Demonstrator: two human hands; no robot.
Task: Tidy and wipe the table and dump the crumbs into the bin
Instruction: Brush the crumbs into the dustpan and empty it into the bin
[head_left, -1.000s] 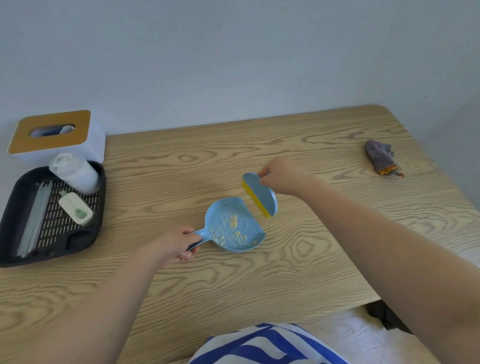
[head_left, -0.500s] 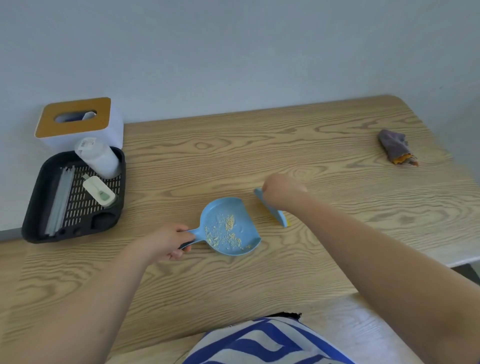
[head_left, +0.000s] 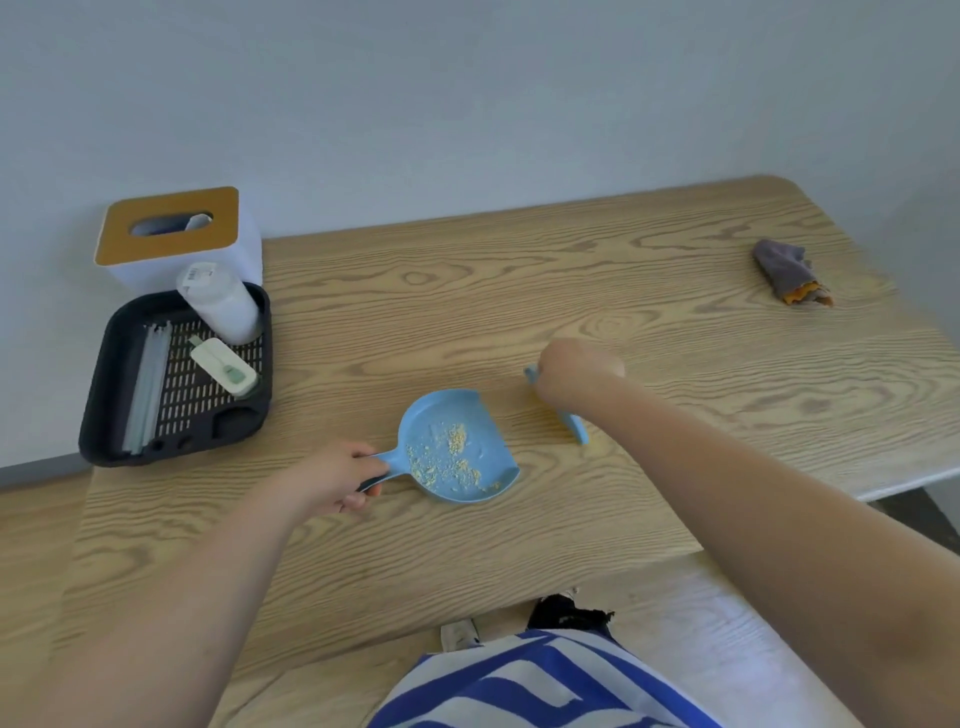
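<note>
The left hand (head_left: 332, 480) is wrapped tight around the handle of a small blue dustpan (head_left: 457, 447) that lies flat on the wooden bench (head_left: 467, 291). To the right of that hand, in the pan's bowl, sits a scatter of pale yellow crumbs (head_left: 449, 457), thickest toward the middle; the pan's open mouth faces right.

Further right, just past the mouth, the right hand (head_left: 574, 369) is closed over a blue brush (head_left: 571, 423) set down on the bench. Only the two ends of the brush show from under the wrist, so how the fingers sit on it cannot be made out; a faint yellow edge seems to touch the wood.

Well to the left of the left hand and further back, a black tray (head_left: 104, 384) with a perforated floor holds a white bottle (head_left: 218, 304) lying tilted against its back corner, a small white-and-green gadget (head_left: 223, 366) and a bundle of clear straws (head_left: 148, 384) along its left side. Behind the tray, touching it, stands a white tissue box (head_left: 171, 239) with a tan lid.

Far off beyond the right hand, near the bench's right edge, lies a crumpled grey cloth (head_left: 787, 273) with an orange patch. Between the hands and that cloth the bench is bare wood. The front edge of the bench runs just below the left forearm, and the rounded back corner lies past the cloth.
</note>
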